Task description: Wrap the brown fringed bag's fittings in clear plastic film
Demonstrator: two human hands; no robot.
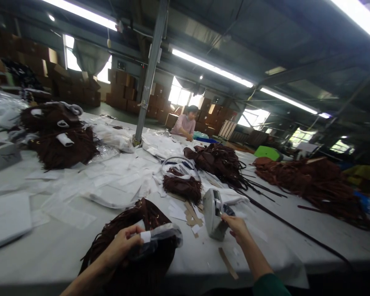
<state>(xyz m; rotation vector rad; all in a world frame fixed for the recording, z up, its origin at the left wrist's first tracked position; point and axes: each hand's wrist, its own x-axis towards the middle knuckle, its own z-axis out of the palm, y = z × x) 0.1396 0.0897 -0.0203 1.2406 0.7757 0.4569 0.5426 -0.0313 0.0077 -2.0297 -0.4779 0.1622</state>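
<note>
A dark brown fringed bag (149, 211) lies at the near edge of the table in front of me. My left hand (123, 245) is closed on the bag's strap (169, 233), which is wrapped in clear plastic and a white paper band. To its right stands a grey tape dispenser (211, 222), tilted slightly. My right hand (238, 228) reaches to the dispenser's side, thumb and forefinger pinched together by its opening. Whatever sits between those fingertips is too small to make out.
Brown fringed bags (181, 185) lie beyond the dispenser, with a bigger heap (216, 160) behind. More bags (61, 139) are piled left, reddish-brown ones (311, 185) right. Paper sheets and card strips (191, 213) litter the table. A metal post (151, 74) rises mid-table; a person (185, 123) works beyond.
</note>
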